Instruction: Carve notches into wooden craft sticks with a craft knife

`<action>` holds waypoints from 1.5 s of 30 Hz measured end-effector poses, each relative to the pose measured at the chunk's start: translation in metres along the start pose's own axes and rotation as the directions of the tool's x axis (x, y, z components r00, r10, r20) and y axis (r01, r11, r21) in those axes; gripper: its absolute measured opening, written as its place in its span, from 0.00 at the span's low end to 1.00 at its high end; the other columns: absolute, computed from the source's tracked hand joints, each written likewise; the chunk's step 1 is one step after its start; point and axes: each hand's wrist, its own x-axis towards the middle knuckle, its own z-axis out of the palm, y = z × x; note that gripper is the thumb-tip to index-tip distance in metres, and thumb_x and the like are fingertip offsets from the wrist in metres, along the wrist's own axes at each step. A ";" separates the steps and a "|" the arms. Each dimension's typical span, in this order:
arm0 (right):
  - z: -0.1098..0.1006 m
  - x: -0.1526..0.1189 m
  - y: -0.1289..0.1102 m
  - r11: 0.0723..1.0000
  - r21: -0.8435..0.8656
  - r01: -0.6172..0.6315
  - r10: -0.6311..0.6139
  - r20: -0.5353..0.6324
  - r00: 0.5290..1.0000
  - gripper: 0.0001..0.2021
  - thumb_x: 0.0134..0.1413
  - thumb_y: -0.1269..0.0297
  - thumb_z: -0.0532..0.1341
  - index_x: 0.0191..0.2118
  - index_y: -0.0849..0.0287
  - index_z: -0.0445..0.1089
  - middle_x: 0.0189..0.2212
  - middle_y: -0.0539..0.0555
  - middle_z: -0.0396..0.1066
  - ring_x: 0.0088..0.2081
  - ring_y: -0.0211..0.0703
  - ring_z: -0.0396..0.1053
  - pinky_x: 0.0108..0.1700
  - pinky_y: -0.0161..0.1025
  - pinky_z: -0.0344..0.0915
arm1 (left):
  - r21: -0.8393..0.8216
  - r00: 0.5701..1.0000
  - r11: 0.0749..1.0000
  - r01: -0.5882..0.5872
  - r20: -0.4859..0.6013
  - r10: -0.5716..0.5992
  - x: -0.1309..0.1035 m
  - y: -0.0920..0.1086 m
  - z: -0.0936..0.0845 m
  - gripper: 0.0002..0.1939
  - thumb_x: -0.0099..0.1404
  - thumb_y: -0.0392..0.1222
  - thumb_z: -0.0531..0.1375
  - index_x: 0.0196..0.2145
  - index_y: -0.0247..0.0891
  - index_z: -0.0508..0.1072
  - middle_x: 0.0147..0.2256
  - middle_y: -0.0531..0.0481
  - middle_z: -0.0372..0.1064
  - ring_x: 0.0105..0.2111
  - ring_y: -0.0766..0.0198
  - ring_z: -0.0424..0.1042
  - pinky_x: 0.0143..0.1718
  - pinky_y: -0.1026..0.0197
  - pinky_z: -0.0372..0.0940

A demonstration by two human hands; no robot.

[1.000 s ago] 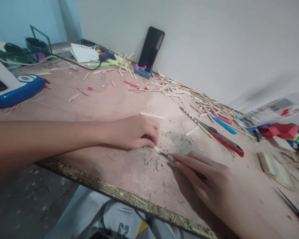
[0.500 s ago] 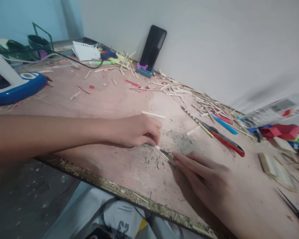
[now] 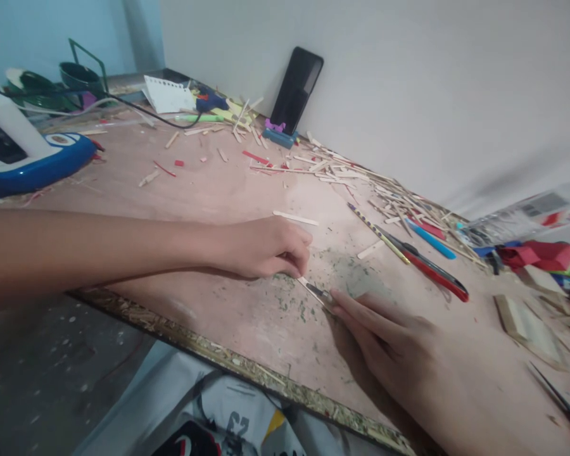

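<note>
On the wooden table, my left hand (image 3: 282, 247) is closed, its fingertips pinching one end of a narrow pale craft stick (image 3: 303, 282). My right hand (image 3: 394, 335) grips a small dark-tipped blade (image 3: 317, 292), most of which is hidden behind the fingers. The blade's tip rests along the stick, which slants down to the right on the tabletop. Dark green shavings (image 3: 301, 310) are scattered around both hands. Just beyond my left hand lies another flat craft stick (image 3: 295, 218).
A phone (image 3: 295, 92) leans on the wall in a blue stand. Loose sticks (image 3: 346, 171) run along the wall. Right of my hands lie a pencil (image 3: 380, 234), red-and-black scissors (image 3: 432, 272) and wood blocks (image 3: 527, 329). A blue-and-white device (image 3: 38, 158) stands at left. The table edge (image 3: 209, 358) is near me.
The view has shifted slightly. Both hands keep almost the same place and grip, with the blade still against the stick.
</note>
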 end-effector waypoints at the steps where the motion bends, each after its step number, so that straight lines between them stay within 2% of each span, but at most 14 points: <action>1: 0.000 0.001 -0.002 1.000 -0.005 0.000 0.000 -0.007 1.000 0.11 0.76 0.66 0.58 0.53 0.53 0.79 0.30 0.47 0.72 0.23 0.32 0.69 0.27 0.32 0.64 | 0.000 1.000 1.000 -0.001 0.000 0.001 0.000 0.000 0.000 0.09 0.69 0.25 0.67 0.34 0.35 0.83 0.30 0.52 0.73 0.32 0.68 0.73 0.36 0.65 0.63; 5: 0.005 0.000 -0.002 1.000 -0.006 0.007 -0.007 -0.048 0.999 0.10 0.76 0.65 0.59 0.52 0.54 0.78 0.29 0.46 0.68 0.22 0.30 0.65 0.24 0.32 0.60 | -0.003 1.000 1.000 -0.001 -0.002 0.001 0.001 -0.001 0.001 0.09 0.69 0.25 0.67 0.34 0.35 0.84 0.30 0.52 0.74 0.32 0.68 0.73 0.36 0.65 0.63; 11: 0.004 -0.002 0.007 0.999 0.009 0.043 -0.042 -0.074 0.996 0.10 0.75 0.67 0.60 0.53 0.54 0.78 0.29 0.46 0.70 0.23 0.29 0.67 0.25 0.30 0.61 | -0.003 1.000 1.000 0.009 -0.002 -0.009 0.000 -0.001 0.001 0.08 0.69 0.27 0.67 0.34 0.36 0.84 0.31 0.52 0.74 0.33 0.67 0.74 0.37 0.65 0.64; 17: -0.005 0.003 -0.001 0.998 -0.034 0.044 -0.045 -0.029 0.999 0.09 0.75 0.68 0.61 0.52 0.55 0.78 0.29 0.46 0.70 0.22 0.29 0.66 0.22 0.33 0.57 | -0.006 1.000 1.000 0.014 0.007 -0.014 0.000 -0.002 0.000 0.08 0.70 0.28 0.67 0.35 0.36 0.84 0.31 0.52 0.75 0.33 0.67 0.74 0.38 0.64 0.65; 21: 0.001 0.001 0.001 0.999 0.012 0.035 -0.035 -0.025 0.999 0.10 0.75 0.67 0.61 0.55 0.54 0.77 0.30 0.46 0.69 0.23 0.30 0.67 0.24 0.32 0.59 | -0.008 1.000 1.000 0.016 0.006 -0.016 0.000 -0.002 0.000 0.08 0.70 0.28 0.67 0.35 0.36 0.84 0.31 0.52 0.75 0.33 0.67 0.74 0.37 0.64 0.64; 27: 0.006 0.003 0.004 0.999 0.031 0.043 -0.041 -0.053 0.998 0.09 0.75 0.68 0.60 0.53 0.54 0.77 0.28 0.45 0.67 0.22 0.30 0.65 0.23 0.32 0.59 | -0.023 1.000 1.000 0.019 0.006 -0.019 0.000 -0.002 0.001 0.08 0.70 0.28 0.67 0.34 0.36 0.84 0.31 0.52 0.75 0.33 0.67 0.74 0.37 0.64 0.64; 32: 0.002 0.006 -0.002 0.998 0.011 0.069 -0.068 -0.056 0.996 0.09 0.76 0.67 0.59 0.50 0.55 0.79 0.27 0.46 0.67 0.19 0.29 0.60 0.19 0.34 0.53 | 0.000 1.000 1.000 0.024 0.009 -0.024 0.000 -0.002 0.001 0.08 0.70 0.28 0.67 0.35 0.36 0.84 0.31 0.52 0.74 0.33 0.67 0.74 0.37 0.65 0.64; 37: -0.005 0.002 0.003 0.992 0.084 0.098 -0.091 -0.093 0.992 0.12 0.76 0.67 0.58 0.52 0.54 0.79 0.29 0.48 0.73 0.23 0.32 0.69 0.26 0.32 0.63 | 0.051 1.000 0.999 0.010 0.013 -0.011 -0.002 0.000 0.001 0.08 0.71 0.29 0.66 0.36 0.36 0.85 0.32 0.52 0.74 0.33 0.68 0.74 0.37 0.65 0.64; 41: -0.012 0.002 0.006 0.994 0.087 0.062 -0.053 -0.098 0.994 0.10 0.74 0.68 0.60 0.44 0.52 0.80 0.25 0.46 0.72 0.19 0.33 0.65 0.20 0.35 0.58 | 0.105 1.000 0.994 0.004 -0.005 -0.004 -0.003 0.003 0.001 0.08 0.72 0.29 0.65 0.38 0.36 0.85 0.33 0.51 0.75 0.34 0.67 0.73 0.37 0.64 0.63; 45: -0.016 0.004 0.006 0.993 0.080 0.082 -0.078 -0.058 0.995 0.13 0.75 0.69 0.57 0.44 0.52 0.81 0.25 0.48 0.74 0.21 0.35 0.71 0.23 0.35 0.63 | 0.150 1.000 0.989 -0.004 0.002 0.004 -0.004 0.007 0.000 0.08 0.74 0.31 0.64 0.38 0.37 0.84 0.34 0.51 0.74 0.35 0.65 0.74 0.38 0.63 0.64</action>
